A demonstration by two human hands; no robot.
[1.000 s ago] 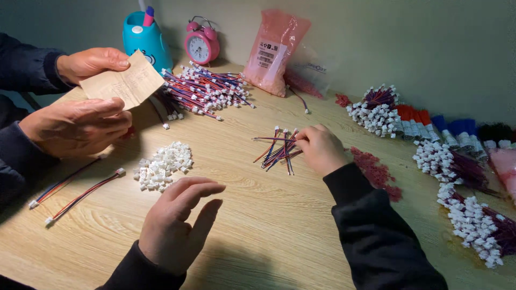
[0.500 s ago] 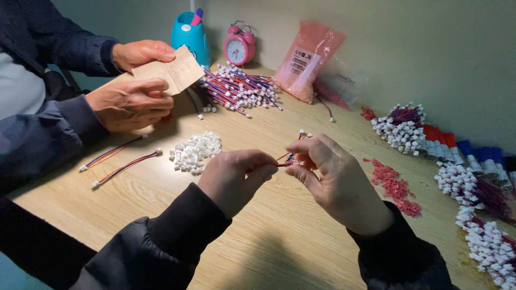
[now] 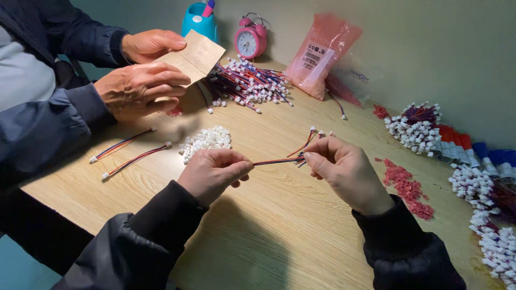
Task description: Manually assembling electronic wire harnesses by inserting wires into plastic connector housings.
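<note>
Right now your left hand (image 3: 214,171) pinches one end of a thin red, blue and black wire lead (image 3: 275,160), and your right hand (image 3: 344,169) is closed on a small bundle of the same leads, their white plastic tips (image 3: 313,130) fanning out beyond your fingers. The lead runs nearly level between the two hands, above the pale wood-grain counter (image 3: 279,231). It looks light and limp, so it would likely sag or slip if held loosely; the firmest hold seems to be near the end, just behind the connector, though your left fingers hide that end and I cannot tell whether a connector sits there.

Just beyond your left hand lies a small heap of loose white plastic connector housings (image 3: 206,140), which are tiny and easily scattered. Two finished leads (image 3: 129,153) lie to the left of it. Across the counter another person's hands (image 3: 142,80) hold a tan paper slip (image 3: 193,56), beside a large pile of wired leads (image 3: 244,83). A pink alarm clock (image 3: 250,40) stands against the wall.
</note>
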